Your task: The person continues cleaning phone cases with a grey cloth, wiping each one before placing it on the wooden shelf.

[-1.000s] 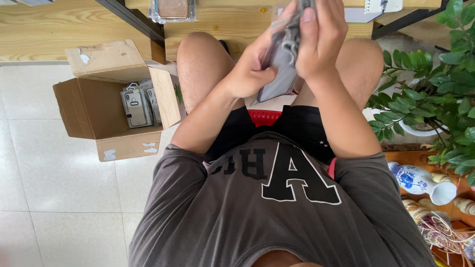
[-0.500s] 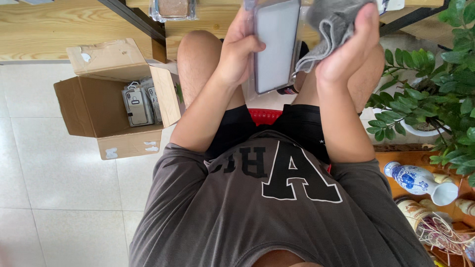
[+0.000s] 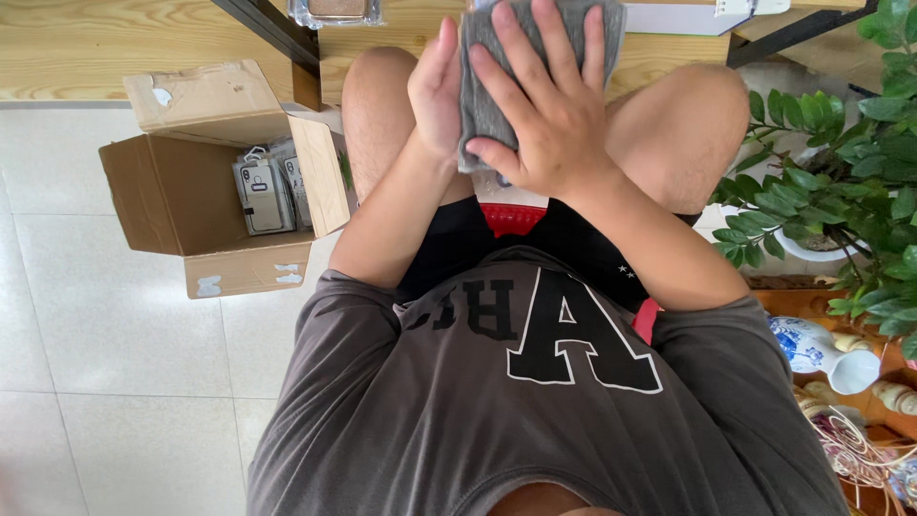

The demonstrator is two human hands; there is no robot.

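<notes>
I sit with both hands raised over my knees. My left hand (image 3: 435, 91) grips the edge of a flat phone-like slab, which is almost wholly hidden under a grey cloth (image 3: 482, 110). My right hand (image 3: 549, 110) lies on top with its fingers spread, pressing the cloth flat against the slab's face. Only a small pale corner of the slab (image 3: 495, 179) peeks out below the cloth.
An open cardboard box (image 3: 177, 196) with several packaged items (image 3: 263, 191) stands on the tiled floor at left. A wooden table (image 3: 143, 48) with black legs runs along the top. At right are a leafy potted plant (image 3: 841, 162) and a blue-and-white teapot (image 3: 812, 346).
Half a second ago the left hand held the slab upright with its face bare and the cloth bunched in the right hand. Now the right hand has spread the cloth over it.
</notes>
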